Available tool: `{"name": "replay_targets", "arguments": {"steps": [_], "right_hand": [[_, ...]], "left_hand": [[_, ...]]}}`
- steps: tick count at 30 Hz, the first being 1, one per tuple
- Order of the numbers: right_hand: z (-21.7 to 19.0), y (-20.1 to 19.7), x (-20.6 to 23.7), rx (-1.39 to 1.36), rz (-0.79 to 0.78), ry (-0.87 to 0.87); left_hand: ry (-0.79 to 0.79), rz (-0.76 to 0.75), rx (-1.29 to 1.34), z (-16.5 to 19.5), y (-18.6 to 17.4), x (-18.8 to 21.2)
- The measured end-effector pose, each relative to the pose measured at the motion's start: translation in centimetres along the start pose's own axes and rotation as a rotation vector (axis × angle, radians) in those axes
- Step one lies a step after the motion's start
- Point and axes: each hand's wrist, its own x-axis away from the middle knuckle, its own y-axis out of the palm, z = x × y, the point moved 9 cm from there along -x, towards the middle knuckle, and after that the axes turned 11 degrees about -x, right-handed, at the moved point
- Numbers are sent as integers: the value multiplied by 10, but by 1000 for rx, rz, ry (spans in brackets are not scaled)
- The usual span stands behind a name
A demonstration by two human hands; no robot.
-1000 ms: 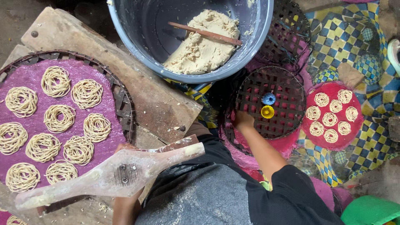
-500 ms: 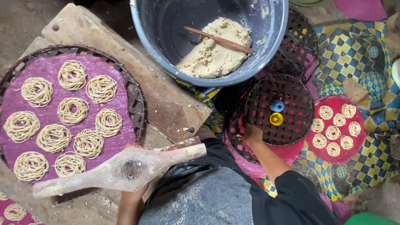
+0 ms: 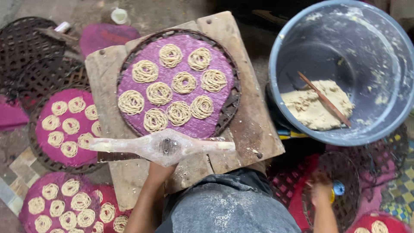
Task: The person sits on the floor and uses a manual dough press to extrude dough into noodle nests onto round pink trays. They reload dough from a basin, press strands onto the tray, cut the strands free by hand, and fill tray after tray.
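Observation:
My left hand (image 3: 158, 171) grips a pale wooden press (image 3: 164, 146) from below; its two handles lie across the near edge of a wooden board (image 3: 258, 129). On the board rests a round woven tray (image 3: 230, 101) lined with purple cloth and carrying several coiled noodle rings (image 3: 179, 84). My right hand (image 3: 321, 192), blurred, holds the left rim of an empty dark woven tray (image 3: 349, 172) beside a small blue cap (image 3: 339, 188). At the right, a grey tub (image 3: 379, 51) holds pale dough (image 3: 310, 110) and a wooden stick (image 3: 325, 99).
Two more purple-lined trays with noodle rings lie at left (image 3: 64, 127) and bottom left (image 3: 64, 207). Empty dark woven trays (image 3: 34, 56) are stacked at top left beside a pink cloth (image 3: 108, 36) and a white cup (image 3: 119, 16). My dusty grey lap (image 3: 228, 207) fills the bottom.
The view has swung left: the board and noodle tray now sit in the centre and the tub at the right. Both hands keep their hold; the right one is now blurred.

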Motion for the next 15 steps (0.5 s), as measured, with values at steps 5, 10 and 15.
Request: {"name": "replay_targets", "arguments": {"steps": [5,10,15], "right_hand": [[-143,-32,-33,-130,-38,-554],[-258,106,27,89,-122,-990],[-293,382,129,368,-1071,-1116]], "left_hand": [[-9,268,28,-19,-60,-1],[41,396,-189,-31,-90,13],[-6,509,-110,-41,-111,36]]}}
